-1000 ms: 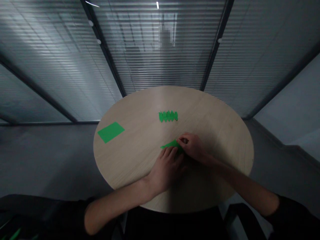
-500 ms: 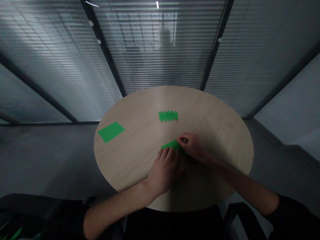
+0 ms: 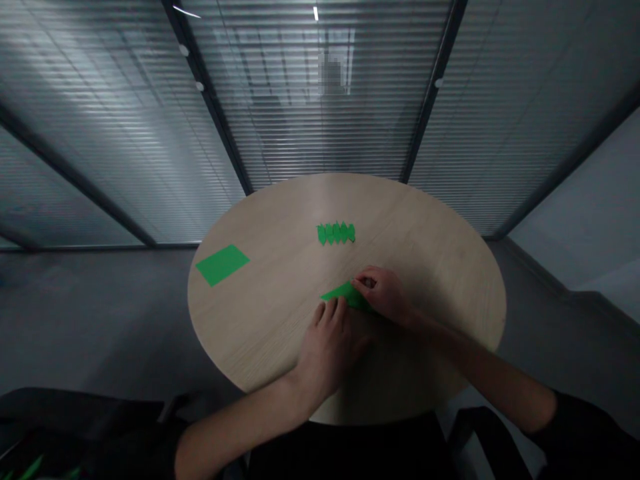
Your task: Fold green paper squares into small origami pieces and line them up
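Note:
A green sheet of paper (image 3: 345,291) lies near the middle of the table, partly hidden under both hands. At its near left edge, my left hand (image 3: 327,340) rests with the fingers stretched out, their tips on or beside the paper. My right hand (image 3: 384,293) is closed in a pinch at the sheet's far right edge, thumb and index finger together on the paper. Farther back lies a row of several small green folded paper pieces (image 3: 336,233), touching neither hand.
Another flat green sheet (image 3: 223,265) lies at the left side of the round wooden table (image 3: 280,220). Glass partitions with blinds (image 3: 330,133) stand just behind the table. A dark chair armrest (image 3: 480,420) shows at the lower right.
My left hand has shifted slightly toward me, showing a bit more of the paper. My right hand keeps its pinch almost in the same spot.

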The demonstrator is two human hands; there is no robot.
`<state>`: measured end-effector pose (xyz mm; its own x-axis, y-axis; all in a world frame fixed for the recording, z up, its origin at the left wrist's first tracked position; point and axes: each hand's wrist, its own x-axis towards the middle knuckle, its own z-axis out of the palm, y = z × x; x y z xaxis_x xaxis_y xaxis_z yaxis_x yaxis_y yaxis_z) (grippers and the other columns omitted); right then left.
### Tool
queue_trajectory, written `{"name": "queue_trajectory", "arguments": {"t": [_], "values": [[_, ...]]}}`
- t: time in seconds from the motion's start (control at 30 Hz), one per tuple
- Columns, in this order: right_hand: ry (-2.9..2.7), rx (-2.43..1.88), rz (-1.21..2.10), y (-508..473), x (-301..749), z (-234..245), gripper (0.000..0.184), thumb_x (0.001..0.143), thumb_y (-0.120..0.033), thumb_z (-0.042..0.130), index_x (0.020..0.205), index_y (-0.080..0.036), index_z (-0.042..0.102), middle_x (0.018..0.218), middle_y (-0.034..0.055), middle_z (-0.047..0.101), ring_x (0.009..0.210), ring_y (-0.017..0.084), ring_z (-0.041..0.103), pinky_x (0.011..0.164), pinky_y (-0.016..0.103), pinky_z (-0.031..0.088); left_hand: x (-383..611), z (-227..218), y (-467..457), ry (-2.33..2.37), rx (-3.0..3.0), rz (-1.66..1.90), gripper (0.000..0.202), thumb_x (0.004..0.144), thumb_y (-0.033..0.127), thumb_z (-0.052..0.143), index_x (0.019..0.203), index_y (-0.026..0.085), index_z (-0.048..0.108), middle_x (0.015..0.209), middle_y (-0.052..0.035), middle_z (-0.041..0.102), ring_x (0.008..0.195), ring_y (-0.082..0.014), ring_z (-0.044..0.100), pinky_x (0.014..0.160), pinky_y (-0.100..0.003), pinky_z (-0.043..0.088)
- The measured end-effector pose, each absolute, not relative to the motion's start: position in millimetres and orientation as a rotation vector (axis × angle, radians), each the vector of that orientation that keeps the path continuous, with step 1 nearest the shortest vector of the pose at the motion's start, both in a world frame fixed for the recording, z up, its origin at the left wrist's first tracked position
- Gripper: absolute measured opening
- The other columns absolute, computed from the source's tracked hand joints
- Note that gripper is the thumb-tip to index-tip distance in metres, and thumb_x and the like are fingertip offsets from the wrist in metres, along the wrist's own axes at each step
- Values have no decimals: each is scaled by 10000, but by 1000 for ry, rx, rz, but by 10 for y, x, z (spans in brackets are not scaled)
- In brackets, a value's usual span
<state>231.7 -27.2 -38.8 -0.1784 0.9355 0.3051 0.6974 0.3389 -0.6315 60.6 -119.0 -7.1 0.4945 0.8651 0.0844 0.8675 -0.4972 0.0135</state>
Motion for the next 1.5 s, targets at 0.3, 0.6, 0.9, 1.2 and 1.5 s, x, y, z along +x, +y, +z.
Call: {"name": "queue_trajectory", "arguments": {"t": [0.3,0.6,0.9,1.2,1.5], "values": [[-1930,-1437,476,-271,2317,-402,138,903,-260,685,823,-186,770,856,78,774,760,196,680,718,304,481,529,-3,-1313,-1637,-2581,-140,538,953,523,698,1399,231,629,1318,-188,651,1302,-461,562,1048,-714,468],[-1949,-1409,524,-272,2323,-382,153,907,-262,682,817,-179,772,856,77,778,761,190,683,714,292,486,678,-106,-1237,-1520,-2531,-242,678,953,623,652,1302,42,659,1275,-224,683,1166,-367,643,1040,-522,552],[-1968,-1368,606,-296,2329,-361,149,905,-264,690,814,-180,773,852,69,780,766,185,698,706,278,491,699,-204,-1231,-1504,-2526,-316,642,963,558,676,1312,20,645,1231,-223,708,1132,-370,672,1001,-505,576],[-1950,-1368,607,-292,2325,-374,140,890,-251,692,791,-186,766,844,70,777,761,190,697,706,285,498,629,-317,-1223,-1404,-2706,-342,500,1008,460,620,1319,68,623,1336,-193,675,1215,-346,640,1056,-460,553],[-1949,-1371,622,-292,2322,-364,138,885,-262,692,800,-185,768,842,71,783,744,190,696,692,284,496,654,-169,-1271,-1397,-2821,-321,295,1010,359,620,1250,189,641,1239,-144,668,1138,-343,594,938,-503,561]]}}
